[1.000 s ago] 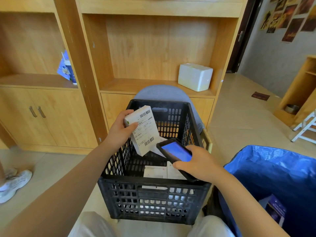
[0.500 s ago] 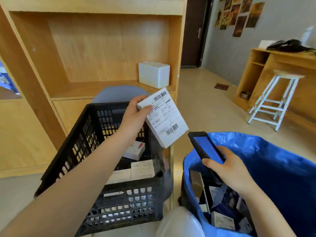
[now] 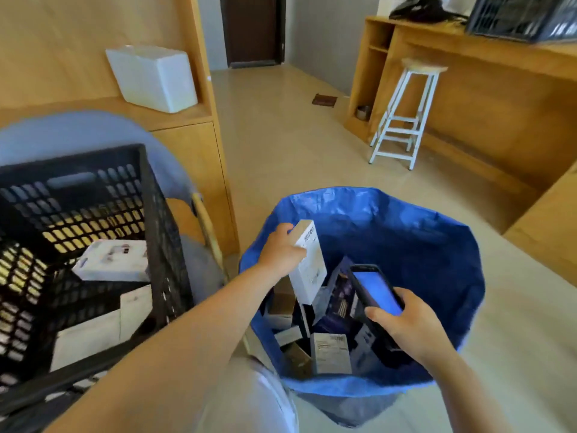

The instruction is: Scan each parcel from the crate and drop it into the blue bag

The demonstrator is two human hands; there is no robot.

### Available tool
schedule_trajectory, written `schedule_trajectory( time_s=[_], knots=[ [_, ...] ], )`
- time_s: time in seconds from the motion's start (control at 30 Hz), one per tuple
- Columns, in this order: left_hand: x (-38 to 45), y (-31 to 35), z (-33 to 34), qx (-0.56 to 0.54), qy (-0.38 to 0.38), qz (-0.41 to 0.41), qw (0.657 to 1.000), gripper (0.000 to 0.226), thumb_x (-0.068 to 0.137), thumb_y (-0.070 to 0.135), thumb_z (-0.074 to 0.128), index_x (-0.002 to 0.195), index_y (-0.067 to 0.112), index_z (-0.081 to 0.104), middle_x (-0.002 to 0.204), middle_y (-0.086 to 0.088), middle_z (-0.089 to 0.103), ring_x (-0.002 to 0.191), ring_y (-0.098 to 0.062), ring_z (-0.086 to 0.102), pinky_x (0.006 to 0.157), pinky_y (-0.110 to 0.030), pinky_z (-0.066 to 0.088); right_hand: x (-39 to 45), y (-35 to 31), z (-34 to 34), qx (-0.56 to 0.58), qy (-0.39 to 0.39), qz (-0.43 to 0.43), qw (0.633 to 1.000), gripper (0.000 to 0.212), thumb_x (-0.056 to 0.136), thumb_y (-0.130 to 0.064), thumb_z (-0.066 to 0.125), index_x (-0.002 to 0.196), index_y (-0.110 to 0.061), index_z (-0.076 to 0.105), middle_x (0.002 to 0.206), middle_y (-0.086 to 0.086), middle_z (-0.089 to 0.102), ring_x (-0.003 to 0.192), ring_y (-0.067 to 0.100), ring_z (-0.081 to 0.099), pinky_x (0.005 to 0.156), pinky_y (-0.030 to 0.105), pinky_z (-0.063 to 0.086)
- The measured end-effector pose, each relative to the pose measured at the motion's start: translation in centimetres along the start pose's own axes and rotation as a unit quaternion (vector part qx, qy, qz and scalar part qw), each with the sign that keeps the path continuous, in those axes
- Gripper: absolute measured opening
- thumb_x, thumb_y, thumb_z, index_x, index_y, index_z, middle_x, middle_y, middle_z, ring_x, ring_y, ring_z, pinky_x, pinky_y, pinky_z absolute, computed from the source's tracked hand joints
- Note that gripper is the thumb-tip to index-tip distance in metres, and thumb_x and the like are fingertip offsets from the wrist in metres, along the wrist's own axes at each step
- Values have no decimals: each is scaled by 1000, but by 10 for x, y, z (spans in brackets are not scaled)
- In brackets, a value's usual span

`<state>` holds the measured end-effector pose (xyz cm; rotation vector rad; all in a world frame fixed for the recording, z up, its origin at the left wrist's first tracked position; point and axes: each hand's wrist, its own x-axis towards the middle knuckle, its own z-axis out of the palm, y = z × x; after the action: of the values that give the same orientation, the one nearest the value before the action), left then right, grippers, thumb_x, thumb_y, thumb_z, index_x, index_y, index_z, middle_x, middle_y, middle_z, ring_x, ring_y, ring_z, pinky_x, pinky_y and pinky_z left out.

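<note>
parcel over the bag, ready to drop

we hold a white parcel in our left hand, fingers clamped on its upper end, label side turned toward us. it hangs upright inside the mouth of the blue bag, just above the heap of boxes already lying in there. our right hand is wrapped around the scanner, fingers closed on its body, its lit screen facing up, held over the bag beside the parcel.

we judge the step in hand to be the drop: the parcel is already over the bag, not the crate. the next move asks only that we let the left fingers open so the box falls onto the pile, then swing back left for another. the bag's mouth is wide and the parcel sits well within the rim, so little aim is needed; the scanner is close by and should stay out of the falling box's way.

the black crate stands to our left, its wall near the bag, with several white boxes left in it, so the task looks well short of done.

the bag stands on a pale tiled floor. wooden shelving rises behind the crate, with a white foam box on one shelf. across the room a white stool stands against a wooden worktop that carries another dark crate. a dark door closes the far end.
</note>
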<state>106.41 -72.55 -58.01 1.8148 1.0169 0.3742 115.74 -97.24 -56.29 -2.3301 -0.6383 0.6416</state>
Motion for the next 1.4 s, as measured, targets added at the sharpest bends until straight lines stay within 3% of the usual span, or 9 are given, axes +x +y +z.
schedule_trajectory(
  time_s=[0.17, 0.3, 0.43, 0.53, 0.67, 0.87, 1.13, 1.4],
  knots=[
    [13, -51, 58, 92, -52, -73, 992, 45, 92, 23, 52, 135, 17, 44, 128, -9, 49, 99, -28, 55, 70, -31, 40, 12, 22, 4, -21, -11, 33, 999, 33, 74, -43, 80, 94, -26, 58, 91, -5, 65, 76, 14, 63, 63, 30, 51],
    [15, -73, 104, 81, -89, -91, 989, 42, 98, 25, 46, 138, 15, 44, 134, -6, 51, 98, -22, 54, 73, -30, 43, 19, 37, -3, -58, 6, 73, 996, 50, 67, -54, 75, 105, -28, 56, 100, -8, 61, 81, 11, 61, 72, 36, 55],
    [5, -96, 150, 30, -178, -122, 976, 50, 98, 25, 52, 144, 25, 35, 138, -5, 52, 115, -23, 57, 81, -32, 52, 22, 46, -12, -107, 42, 97, 989, 66, 58, -66, 65, 113, -30, 53, 104, -10, 59, 84, 17, 64, 76, 41, 56],
    [-4, -116, 178, 102, -248, -115, 957, 63, 95, 20, 59, 149, 24, 28, 144, -10, 43, 124, -29, 52, 92, -34, 48, 26, 46, -15, -125, 44, 106, 986, 64, 63, -63, 67, 116, -30, 52, 107, -11, 57, 85, 18, 64, 78, 40, 55],
    [-11, -138, 197, 219, -285, -115, 926, 61, 99, 24, 52, 152, 19, 20, 146, -19, 36, 128, -37, 47, 105, -41, 40, 29, 42, -10, -155, 29, 96, 983, 63, 70, -59, 72, 120, -27, 50, 109, -7, 51, 88, 20, 56, 75, 35, 47],
    [-15, -148, 198, 345, -340, -49, 874, 49, 97, 40, 50, 141, 18, 41, 144, -12, 44, 129, -34, 44, 106, -45, 39, 28, 39, 0, -171, 17, 80, 982, 67, 73, -57, 71, 128, -27, 46, 111, -7, 48, 93, 21, 57, 77, 35, 47],
    [-20, -115, 161, 350, -281, 68, 891, 48, 95, 30, 52, 141, 20, 44, 144, -8, 45, 133, -30, 38, 110, -41, 34, 16, 29, 0, -178, 28, 68, 981, 69, 74, -55, 71, 129, -23, 47, 106, -6, 43, 85, 21, 52, 72, 33, 44],
    [-52, -55, 68, 311, -105, 170, 929, 43, 96, 22, 49, 138, 17, 49, 142, -4, 49, 134, -26, 38, 110, -37, 32, -18, -2, 5, -139, 42, 14, 989, 66, 74, -53, 74, 126, -20, 50, 107, -5, 47, 87, 21, 55, 71, 35, 45]
  ],
)
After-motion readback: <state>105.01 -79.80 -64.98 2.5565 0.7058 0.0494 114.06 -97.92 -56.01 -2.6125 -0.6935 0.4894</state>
